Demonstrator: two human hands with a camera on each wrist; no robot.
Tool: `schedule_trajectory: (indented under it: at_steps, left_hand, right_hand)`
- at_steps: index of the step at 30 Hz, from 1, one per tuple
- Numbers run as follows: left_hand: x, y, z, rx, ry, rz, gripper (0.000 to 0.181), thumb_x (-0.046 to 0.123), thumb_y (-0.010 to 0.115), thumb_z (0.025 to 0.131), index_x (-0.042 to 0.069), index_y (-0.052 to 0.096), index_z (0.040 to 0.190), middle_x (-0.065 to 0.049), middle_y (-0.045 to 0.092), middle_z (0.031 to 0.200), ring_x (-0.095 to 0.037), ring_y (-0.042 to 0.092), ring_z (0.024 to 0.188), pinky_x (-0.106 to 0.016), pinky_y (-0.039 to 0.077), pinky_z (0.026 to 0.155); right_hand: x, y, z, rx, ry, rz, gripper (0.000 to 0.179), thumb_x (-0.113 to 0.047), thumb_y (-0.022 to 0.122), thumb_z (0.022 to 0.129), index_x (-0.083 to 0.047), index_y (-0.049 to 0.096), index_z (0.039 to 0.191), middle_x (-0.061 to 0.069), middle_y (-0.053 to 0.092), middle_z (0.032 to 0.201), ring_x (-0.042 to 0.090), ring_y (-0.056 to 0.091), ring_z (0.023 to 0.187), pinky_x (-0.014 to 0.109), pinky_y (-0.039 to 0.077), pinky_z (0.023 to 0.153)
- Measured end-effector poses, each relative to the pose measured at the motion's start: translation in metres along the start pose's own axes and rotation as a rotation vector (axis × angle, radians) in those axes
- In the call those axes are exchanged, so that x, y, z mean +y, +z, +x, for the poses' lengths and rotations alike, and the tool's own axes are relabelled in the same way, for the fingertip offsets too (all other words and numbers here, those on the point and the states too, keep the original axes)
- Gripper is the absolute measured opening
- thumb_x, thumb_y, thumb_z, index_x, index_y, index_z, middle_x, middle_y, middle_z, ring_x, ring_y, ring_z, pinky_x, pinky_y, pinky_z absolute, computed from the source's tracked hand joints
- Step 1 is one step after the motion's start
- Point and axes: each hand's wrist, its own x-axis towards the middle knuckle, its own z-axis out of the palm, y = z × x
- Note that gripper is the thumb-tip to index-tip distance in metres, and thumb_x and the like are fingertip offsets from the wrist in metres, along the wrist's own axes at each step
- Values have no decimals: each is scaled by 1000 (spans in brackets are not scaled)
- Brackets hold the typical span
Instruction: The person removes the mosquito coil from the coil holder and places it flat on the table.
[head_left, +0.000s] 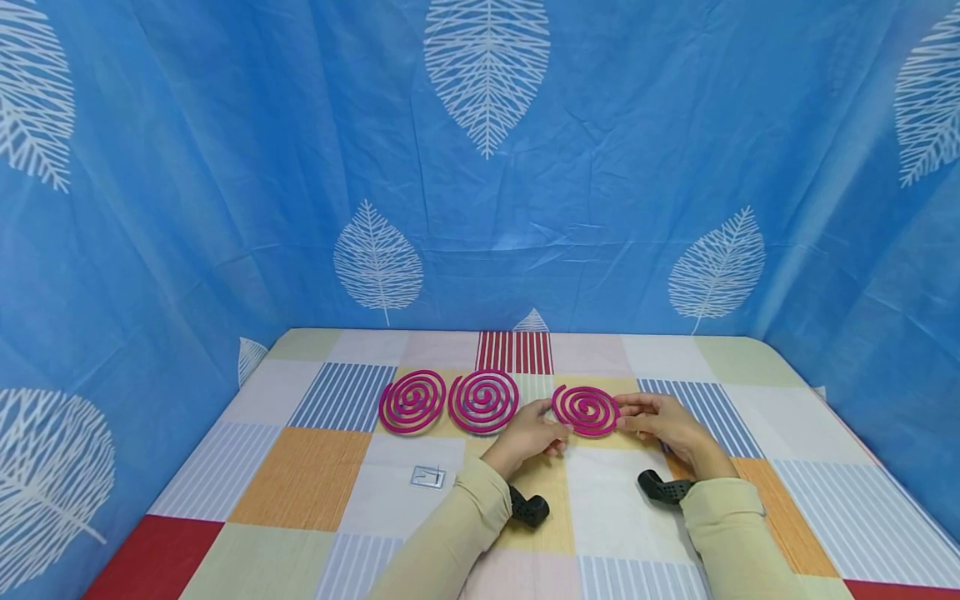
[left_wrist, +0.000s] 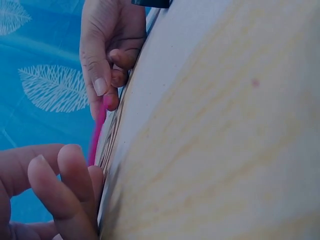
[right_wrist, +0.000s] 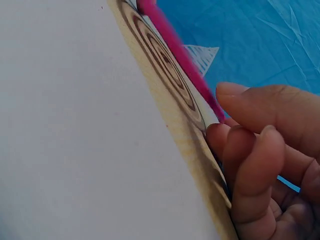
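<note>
A magenta mosquito coil [head_left: 587, 409] is held between both hands, flat and raised over the cloth. My left hand [head_left: 527, 435] pinches its left rim. On the opposite rim, the right hand [head_left: 670, 425] grips it between thumb and fingers. Seen edge-on in the right wrist view, the coil [right_wrist: 182, 55] casts a spiral shadow on the cloth below. Two more magenta coils lie left of the hands, a middle coil [head_left: 485, 397] and a far-left coil [head_left: 412, 400]; grey shapes show beneath them, too small to tell.
A small square metal coil stand [head_left: 428, 477] with an upright prong lies left of the left forearm. The table wears a patchwork cloth [head_left: 300, 475]. Blue curtains [head_left: 600, 167] with white leaf prints hang behind and on both sides.
</note>
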Motion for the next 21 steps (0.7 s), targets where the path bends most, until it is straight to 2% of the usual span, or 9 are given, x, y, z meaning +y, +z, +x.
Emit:
schedule_trajectory:
  at_steps: [6, 12, 18, 21]
  left_hand:
    - [-2, 0, 2, 9, -2, 5, 70, -1, 71, 100, -9, 38, 161, -3, 66, 70, -7, 57, 56, -16, 48, 55]
    - [-2, -1, 2, 9, 8, 10, 72, 0, 71, 100, -6, 37, 163, -5, 69, 74, -7, 58, 57, -17, 50, 56]
    - [-2, -1, 1, -5, 18, -23, 73, -2, 71, 100, -4, 37, 164, -8, 71, 79, -8, 60, 60, -17, 51, 57]
    - [-2, -1, 1, -7, 27, -33, 71, -2, 70, 100, -3, 38, 164, -10, 74, 85, -9, 61, 62, -18, 53, 59]
  right_hand:
    - [0, 1, 1, 23, 26, 12, 53, -4, 75, 100, 19, 55, 143, -1, 71, 102, 10, 61, 82, 23, 55, 67]
    - [1, -1, 1, 20, 11, 24, 48, -3, 69, 105, 21, 52, 144, 5, 73, 117, 10, 60, 80, 22, 55, 67]
    - [0, -1, 2, -2, -1, 40, 51, -4, 68, 105, 20, 50, 146, 1, 70, 104, 11, 59, 79, 23, 55, 67]
    - [0, 0, 3, -10, -15, 90, 54, -2, 67, 104, 20, 46, 149, 2, 69, 105, 12, 60, 78, 23, 55, 67]
